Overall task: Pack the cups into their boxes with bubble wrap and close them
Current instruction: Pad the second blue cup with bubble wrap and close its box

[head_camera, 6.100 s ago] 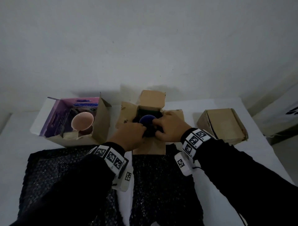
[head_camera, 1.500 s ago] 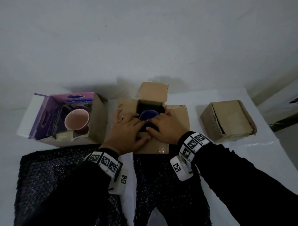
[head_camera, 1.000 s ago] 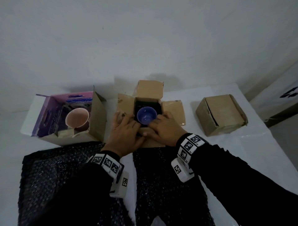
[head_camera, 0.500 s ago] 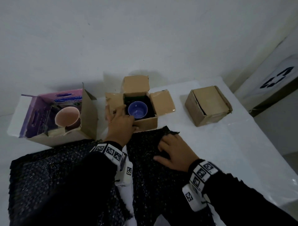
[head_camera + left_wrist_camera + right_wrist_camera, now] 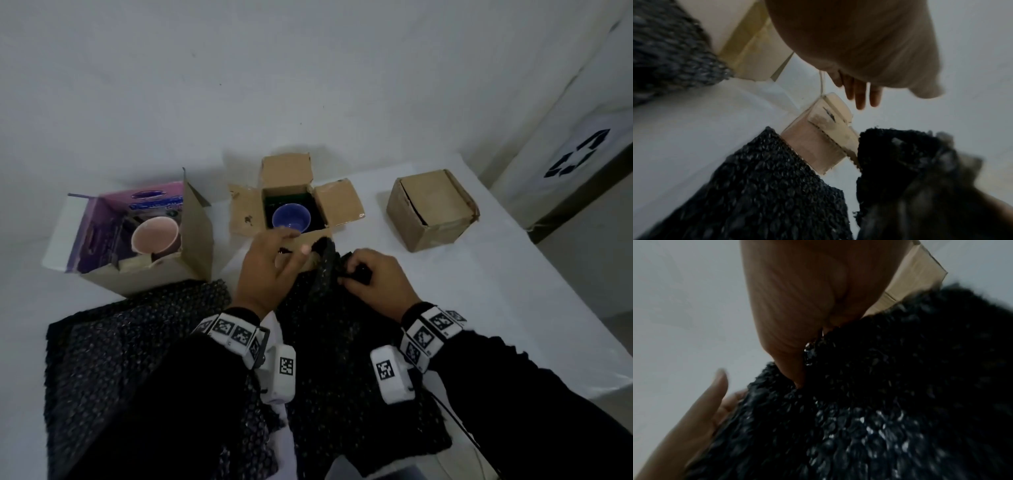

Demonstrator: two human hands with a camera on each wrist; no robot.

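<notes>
A blue cup (image 5: 291, 217) sits in an open brown box (image 5: 342, 209) at the table's middle, on dark padding. A pink cup (image 5: 156, 234) stands in an open purple and white box (image 5: 195, 236) at the left. My right hand (image 5: 373, 281) grips the bunched far edge of the right black bubble wrap sheet (image 5: 342, 342), lifted just in front of the brown box. In the right wrist view my right hand (image 5: 797, 305) pinches the bubble wrap (image 5: 879, 386). My left hand (image 5: 274, 260) hovers beside that raised edge, its fingers (image 5: 859, 95) straight and holding nothing.
A second black bubble wrap sheet (image 5: 130, 342) lies flat at the near left. A closed brown box (image 5: 431, 209) stands at the right. The white table (image 5: 496, 291) ends at its right edge, with a white bin (image 5: 565, 154) beyond. A wall rises behind the boxes.
My right hand, flat on the wrap half a second ago, now grips its far edge and has lifted it. My left hand has left the box's front and moved to the wrap.
</notes>
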